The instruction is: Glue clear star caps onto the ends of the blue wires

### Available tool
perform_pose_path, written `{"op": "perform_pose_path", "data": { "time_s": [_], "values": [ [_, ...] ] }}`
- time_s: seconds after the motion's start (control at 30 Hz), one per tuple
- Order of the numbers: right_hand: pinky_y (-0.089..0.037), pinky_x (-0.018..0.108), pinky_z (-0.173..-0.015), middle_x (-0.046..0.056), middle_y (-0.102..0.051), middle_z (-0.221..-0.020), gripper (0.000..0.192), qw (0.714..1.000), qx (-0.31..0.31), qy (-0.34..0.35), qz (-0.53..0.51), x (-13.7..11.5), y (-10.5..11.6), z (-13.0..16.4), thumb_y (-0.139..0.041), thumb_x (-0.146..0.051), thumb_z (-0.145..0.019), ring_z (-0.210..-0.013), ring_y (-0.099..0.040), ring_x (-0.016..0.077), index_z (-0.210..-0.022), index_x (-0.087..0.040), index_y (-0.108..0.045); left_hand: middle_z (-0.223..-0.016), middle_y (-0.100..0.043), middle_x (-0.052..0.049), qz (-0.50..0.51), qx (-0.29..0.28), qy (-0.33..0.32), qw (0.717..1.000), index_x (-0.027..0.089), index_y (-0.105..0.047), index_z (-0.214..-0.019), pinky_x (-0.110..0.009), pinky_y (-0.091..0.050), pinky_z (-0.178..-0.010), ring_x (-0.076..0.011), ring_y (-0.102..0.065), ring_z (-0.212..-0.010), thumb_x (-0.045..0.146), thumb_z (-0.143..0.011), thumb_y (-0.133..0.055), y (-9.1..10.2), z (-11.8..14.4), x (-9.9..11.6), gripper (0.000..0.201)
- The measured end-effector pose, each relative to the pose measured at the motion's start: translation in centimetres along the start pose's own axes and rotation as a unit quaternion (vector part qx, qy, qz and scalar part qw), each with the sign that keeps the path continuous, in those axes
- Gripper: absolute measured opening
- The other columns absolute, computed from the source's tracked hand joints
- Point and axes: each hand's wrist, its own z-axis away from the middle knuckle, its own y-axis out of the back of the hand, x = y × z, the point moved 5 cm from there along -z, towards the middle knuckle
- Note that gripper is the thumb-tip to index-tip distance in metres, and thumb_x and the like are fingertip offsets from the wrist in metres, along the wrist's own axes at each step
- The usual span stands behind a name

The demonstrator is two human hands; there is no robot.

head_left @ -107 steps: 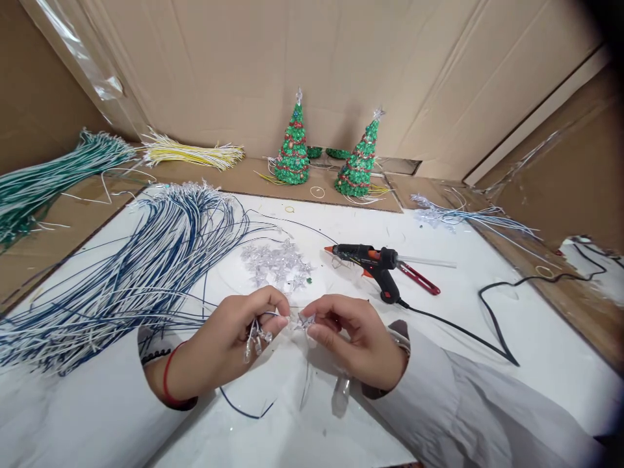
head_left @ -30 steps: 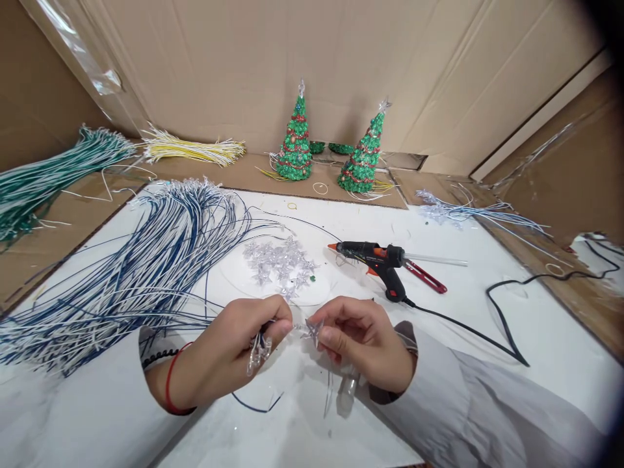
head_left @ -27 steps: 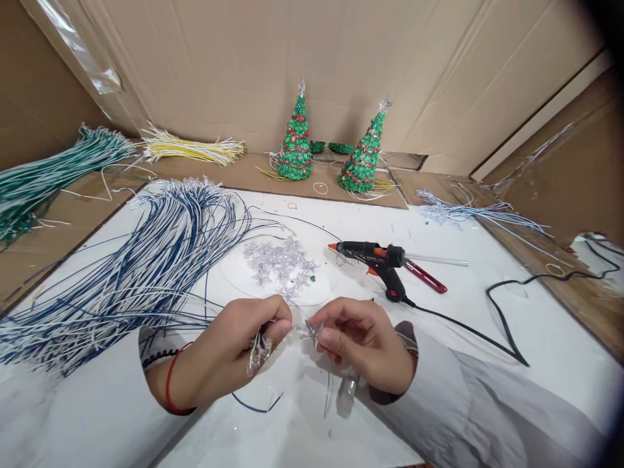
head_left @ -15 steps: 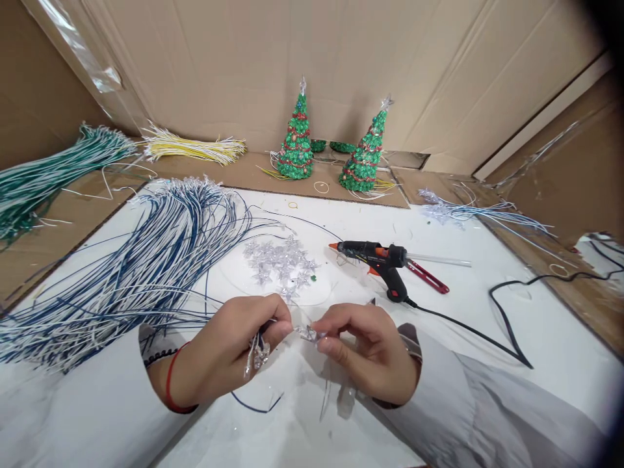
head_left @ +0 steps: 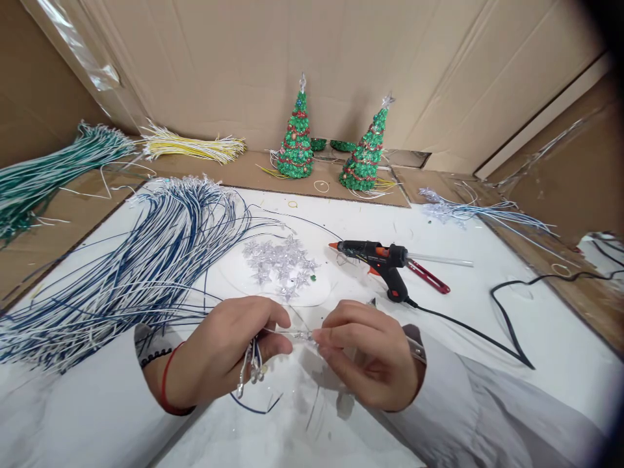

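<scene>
My left hand [head_left: 221, 354] is closed around a small bunch of thin wires with clear bulbs [head_left: 251, 372] hanging below the fingers. My right hand [head_left: 368, 351] pinches a small clear star piece [head_left: 303, 336] at the tip of a wire stretched between both hands. Both hands hover just above the white table [head_left: 487, 305]. A pile of clear plastic stars [head_left: 280, 263] lies just beyond my hands.
A large bundle of blue and white wires [head_left: 136, 266] covers the left. A black and orange glue gun [head_left: 383, 263] with its cord [head_left: 502, 318] lies to the right. Two green beaded trees [head_left: 296, 140] stand at the back. Green wires [head_left: 43, 179] and yellow wires [head_left: 190, 149] lie far left.
My hands have dropped slightly toward me. The right hand turned the star piece flatter, and the wire between the hands is now pulled straighter.
</scene>
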Motion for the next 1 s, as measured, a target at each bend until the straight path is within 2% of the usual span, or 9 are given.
{"op": "perform_pose_path", "data": {
  "time_s": [0.1, 0.2, 0.33, 0.5, 0.6, 0.7, 0.87, 1.0],
  "values": [
    [-0.044, 0.025, -0.052, 0.007, -0.059, -0.07, 0.018, 1.0, 0.003, 0.014, 0.0, -0.1, -0.1, 0.0, -0.05, -0.006, -0.077, -0.06, -0.051, 0.0129, -0.088, -0.014, -0.061, -0.064, -0.056, 0.003, -0.011, -0.006, 0.008, 1.0, 0.018, -0.048, -0.085, -0.02, -0.04, -0.052, -0.0098, -0.051, -0.052, 0.031, -0.092, -0.04, 0.0, -0.1, 0.2, 0.017],
    [-0.044, 0.025, -0.052, 0.007, -0.059, -0.069, 0.017, 1.0, -0.001, 0.019, -0.002, -0.1, -0.1, 0.1, -0.05, -0.005, -0.076, -0.06, -0.051, 0.013, -0.087, -0.013, -0.061, -0.063, -0.052, 0.004, -0.003, 0.005, 0.006, 1.0, 0.018, -0.048, -0.098, -0.019, -0.039, -0.053, -0.0094, -0.048, -0.052, 0.026, -0.091, -0.04, 0.0, 0.1, 0.1, 0.013],
    [-0.044, 0.025, -0.054, 0.009, -0.06, -0.071, 0.019, 1.0, -0.008, 0.019, -0.007, 0.0, -0.2, 0.1, -0.051, -0.003, -0.075, -0.062, -0.052, 0.0133, -0.088, -0.011, -0.062, -0.065, -0.054, 0.003, 0.026, -0.012, -0.018, 0.999, 0.018, -0.046, -0.111, -0.02, -0.041, -0.057, -0.0104, -0.051, -0.055, 0.019, -0.089, -0.039, -0.3, 0.4, 0.2, 0.022],
    [-0.043, 0.025, -0.053, 0.008, -0.059, -0.07, 0.018, 1.0, 0.003, 0.019, 0.0, -0.1, 0.0, 0.0, -0.052, -0.003, -0.074, -0.061, -0.05, 0.0126, -0.086, -0.01, -0.062, -0.068, -0.058, 0.002, 0.05, 0.007, -0.036, 0.998, 0.019, -0.051, -0.096, -0.02, -0.041, -0.056, -0.0098, -0.052, -0.056, 0.018, -0.089, -0.043, 0.4, -0.1, 1.0, 0.01],
    [-0.043, 0.025, -0.053, 0.008, -0.058, -0.07, 0.017, 1.0, 0.005, 0.018, 0.009, -0.1, 0.1, -0.1, -0.052, -0.002, -0.075, -0.061, -0.05, 0.0126, -0.085, -0.011, -0.062, -0.061, -0.051, 0.003, 0.079, 0.015, -0.028, 0.996, 0.019, -0.048, -0.083, -0.02, -0.037, -0.048, -0.0087, -0.044, -0.048, 0.02, -0.09, -0.041, 0.5, -0.2, 1.1, 0.01],
    [-0.043, 0.026, -0.053, 0.007, -0.057, -0.071, 0.017, 1.0, 0.001, 0.017, 0.026, -0.2, 0.0, 0.0, -0.051, -0.003, -0.076, -0.061, -0.049, 0.0126, -0.085, -0.012, -0.062, -0.057, -0.045, 0.005, 0.101, 0.018, 0.001, 0.995, 0.02, -0.04, -0.077, -0.021, -0.033, -0.044, -0.0088, -0.039, -0.045, 0.022, -0.09, -0.036, 0.3, 0.0, 0.8, 0.014],
    [-0.046, 0.028, -0.056, 0.009, -0.055, -0.082, 0.018, 0.998, 0.014, 0.031, 0.057, -0.3, 0.1, 0.2, -0.052, -0.001, -0.076, -0.068, -0.051, 0.0139, -0.083, -0.014, -0.062, -0.056, -0.045, 0.005, 0.023, 0.078, 0.069, 0.994, 0.019, -0.04, -0.071, -0.02, -0.033, -0.046, -0.0084, -0.042, -0.047, 0.019, -0.09, -0.033, 1.0, 0.6, 0.0, 0.02],
    [-0.046, 0.028, -0.057, 0.008, -0.056, -0.082, 0.014, 0.998, 0.008, 0.021, 0.066, -0.2, 0.1, 0.3, -0.055, -0.003, -0.078, -0.068, -0.051, 0.0136, -0.081, -0.015, -0.061, -0.052, -0.044, 0.005, -0.04, 0.092, 0.061, 0.993, 0.018, -0.042, -0.062, -0.021, -0.032, -0.047, -0.0087, -0.041, -0.046, 0.018, -0.09, -0.031, 1.6, 0.3, 0.4, 0.03]
  ]
}}
